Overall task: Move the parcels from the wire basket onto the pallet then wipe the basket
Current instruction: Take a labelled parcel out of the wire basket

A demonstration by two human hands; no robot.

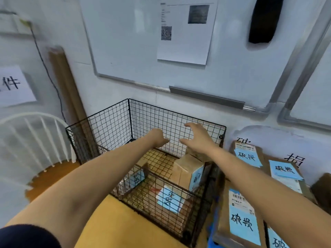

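Observation:
A black wire basket (111,126) stands on the yellow floor against the wall. Inside it are cardboard parcels with blue labels: a tall one (186,172) at the right, a flat one (170,199) near the front, and a small one (138,178) at the left. Both my arms reach out over the basket. My left hand (157,136) hovers above the basket's middle, fingers pointing down and holding nothing. My right hand (198,138) is spread open just above the tall parcel. Several labelled parcels (240,217) lie on the blue pallet (213,237) to the right.
A white chair (30,140) with a wooden seat stands left of the basket. A long cardboard tube (66,90) leans in the corner. A whiteboard (143,42) hangs on the wall behind. Yellow floor (111,224) lies in front of the basket.

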